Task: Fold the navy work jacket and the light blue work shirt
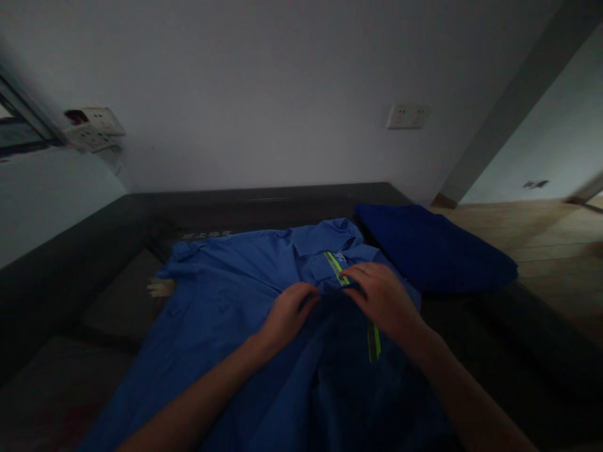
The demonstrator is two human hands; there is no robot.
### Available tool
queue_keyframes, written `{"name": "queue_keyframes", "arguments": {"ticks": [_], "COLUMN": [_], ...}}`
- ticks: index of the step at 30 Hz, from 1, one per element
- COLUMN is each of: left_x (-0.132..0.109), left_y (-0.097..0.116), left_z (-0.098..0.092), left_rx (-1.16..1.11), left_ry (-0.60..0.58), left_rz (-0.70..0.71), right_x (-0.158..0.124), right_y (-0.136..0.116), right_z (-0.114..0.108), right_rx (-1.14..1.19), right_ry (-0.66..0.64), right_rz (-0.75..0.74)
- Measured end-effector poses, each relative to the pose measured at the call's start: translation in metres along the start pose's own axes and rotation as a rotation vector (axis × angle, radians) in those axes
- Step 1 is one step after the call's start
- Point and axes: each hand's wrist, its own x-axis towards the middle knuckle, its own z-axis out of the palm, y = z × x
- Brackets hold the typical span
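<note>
A blue garment [226,276] with a collar and yellow-green stripes lies spread over a dark sofa. My left hand [291,314] pinches the edge of a darker blue cloth part [339,351] near the middle of the garment. Just to its right, my right hand [381,295] grips the same edge, fingers curled over it beside the striped band [335,265]. The held cloth hangs down toward me in folds, and its lower part is in shadow. Whether it belongs to the same garment, I cannot tell.
A folded deep-blue cloth [433,251] lies on the sofa's right side. The dark sofa back [264,196] runs along a pale wall with a socket [407,117]. More sockets [94,129] are at the left corner. Wooden floor [541,232] shows at the right.
</note>
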Motion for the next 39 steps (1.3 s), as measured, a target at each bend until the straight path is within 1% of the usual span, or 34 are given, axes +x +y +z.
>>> {"name": "queue_keyframes", "arguments": {"ticks": [2, 3, 6, 10, 13, 17, 20, 24, 29, 34, 36, 39], "left_x": [0.000, 0.001, 0.002, 0.003, 0.004, 0.007, 0.008, 0.007, 0.006, 0.006, 0.006, 0.005], "left_y": [0.003, 0.004, 0.009, 0.012, 0.013, 0.012, 0.011, 0.016, 0.023, 0.022, 0.021, 0.020], "left_z": [-0.007, -0.010, -0.019, -0.028, -0.036, -0.042, -0.039, -0.033, -0.030, -0.026, -0.025, -0.023], "left_rx": [-0.011, -0.011, -0.010, -0.041, -0.025, 0.048, 0.111, 0.192, 0.200, 0.133, 0.108, 0.185], "left_ry": [0.050, 0.069, 0.075, -0.045, -0.093, -0.153, -0.147, -0.072, -0.075, -0.065, -0.067, -0.055], "left_rz": [0.065, 0.091, 0.114, 0.068, 0.033, 0.132, 0.170, 0.092, -0.005, -0.067, -0.071, -0.028], "right_x": [0.001, 0.001, 0.001, 0.001, 0.000, -0.002, -0.005, -0.008, -0.011, -0.012, -0.012, -0.012], "right_y": [-0.017, -0.022, -0.027, -0.025, -0.025, -0.024, -0.021, -0.018, -0.018, -0.020, -0.020, -0.019], "right_z": [0.011, 0.016, 0.025, 0.024, 0.024, 0.031, 0.041, 0.050, 0.053, 0.052, 0.052, 0.053], "right_rx": [0.117, 0.171, 0.316, 0.513, 0.644, 0.774, 0.806, 0.795, 0.788, 0.807, 0.823, 0.834], "right_ry": [-0.036, -0.053, -0.070, -0.125, -0.133, -0.083, -0.058, -0.008, -0.003, -0.019, -0.010, 0.005], "right_rz": [-0.059, -0.055, 0.029, 0.106, 0.126, 0.175, 0.226, 0.280, 0.273, 0.248, 0.235, 0.214]}}
